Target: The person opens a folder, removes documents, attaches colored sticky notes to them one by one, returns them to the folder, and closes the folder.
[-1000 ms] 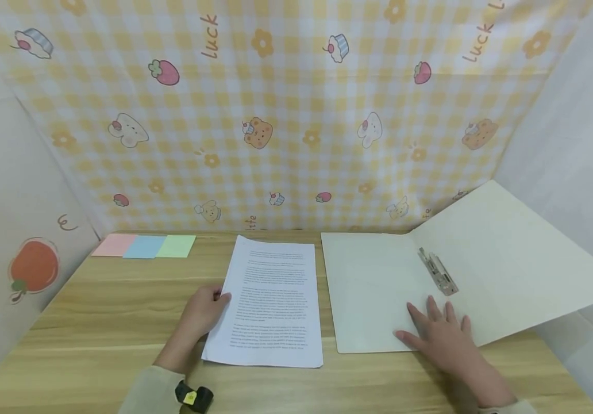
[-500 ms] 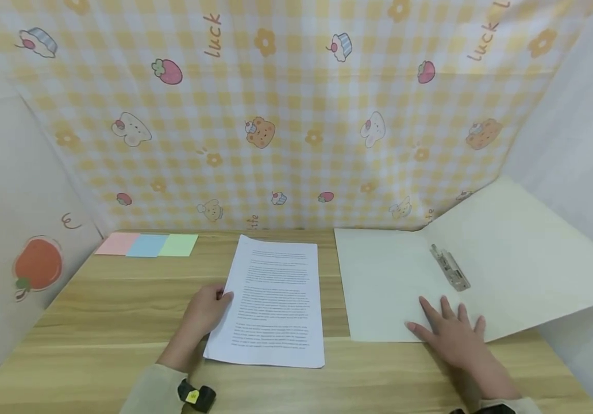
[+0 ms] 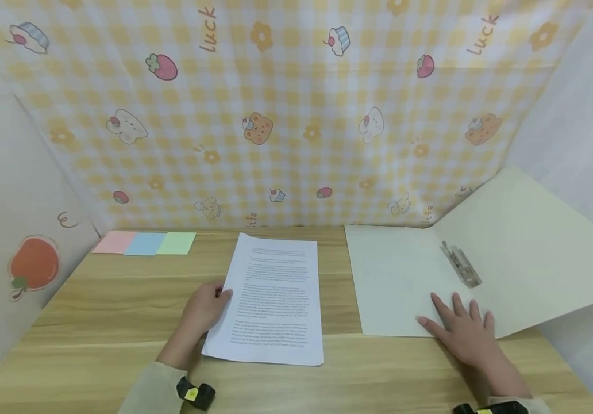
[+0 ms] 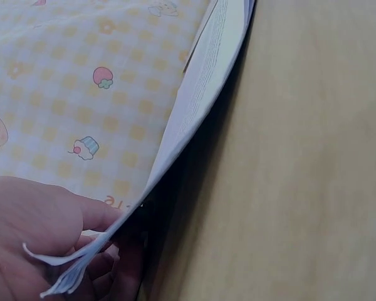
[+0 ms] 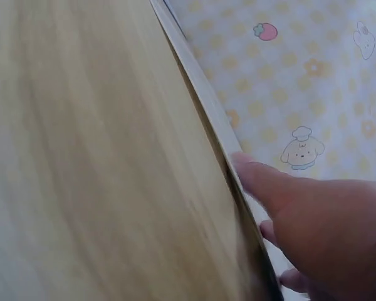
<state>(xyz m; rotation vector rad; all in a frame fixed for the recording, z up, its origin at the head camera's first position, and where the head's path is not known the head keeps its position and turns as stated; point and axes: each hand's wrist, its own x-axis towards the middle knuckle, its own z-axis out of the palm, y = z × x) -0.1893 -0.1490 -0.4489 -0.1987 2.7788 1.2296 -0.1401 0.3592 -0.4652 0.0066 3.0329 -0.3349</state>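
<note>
A stack of printed paper (image 3: 276,305) lies on the table. Its left edge is pinched by my left hand (image 3: 205,307), thumb on top and fingers underneath; the left wrist view shows the sheets (image 4: 188,125) bent up between thumb and fingers. To the right is an opened cream file folder (image 3: 389,282) with a metal clip (image 3: 461,264) near its fold. My right hand (image 3: 469,336) rests on the folder's near edge, fingers spread and straight, below the clip. In the right wrist view the thumb of that hand (image 5: 326,219) lies along the folder's edge.
Pink (image 3: 114,242), blue (image 3: 144,244) and green (image 3: 176,243) paper squares lie in a row at the table's back left. A checked cloth (image 3: 296,161) hangs behind the table. The folder's right cover slants up against the white side wall (image 3: 581,144).
The folder has slid right and slightly away, with my right hand moving along on it. My left hand and the paper stack have stayed about where they were.
</note>
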